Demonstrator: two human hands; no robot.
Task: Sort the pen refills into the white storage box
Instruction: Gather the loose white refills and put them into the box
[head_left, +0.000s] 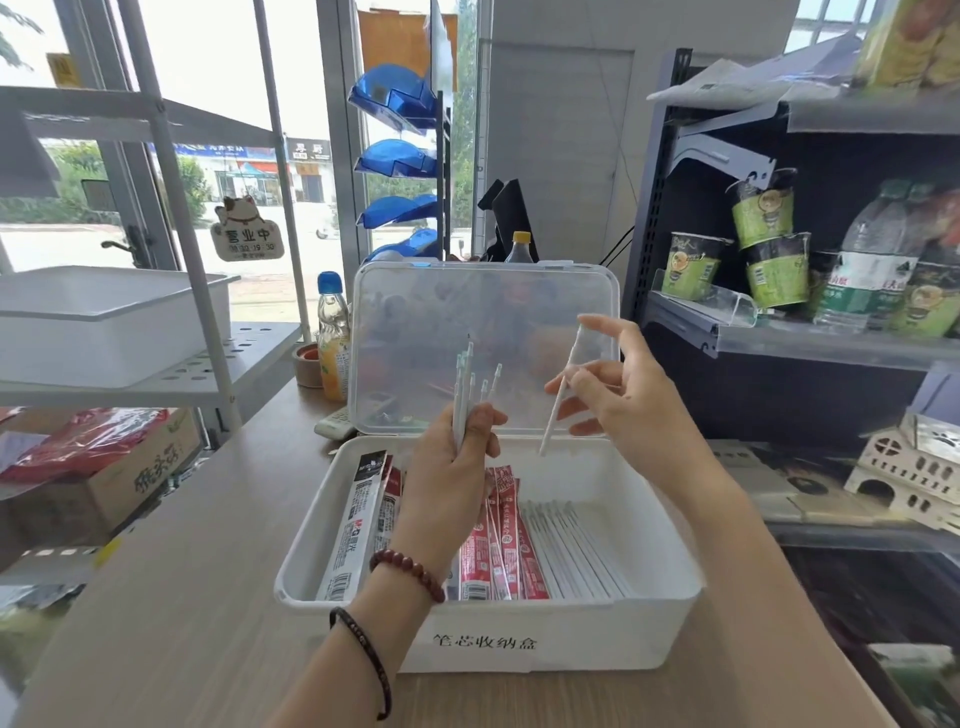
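The white storage box (550, 636) stands open on the wooden counter, its clear lid (485, 312) upright behind. Inside lie black-and-white refill packets (353, 525) on the left, red refill packets (501, 540) in the middle and a row of loose white refills (576, 553) on the right. My left hand (449, 470) grips a bundle of white refills (465, 387), tips pointing up, above the box. My right hand (621, 402) pinches a single white refill (558, 400), slanted downward over the box's back right part.
A drink bottle (332, 338) and a tape roll (307, 366) stand left of the lid. A white tray (104, 322) sits on a white rack at the left. Shelves with cup noodles (763, 234) and water bottles rise at the right. A small wooden house (909, 470) is nearby.
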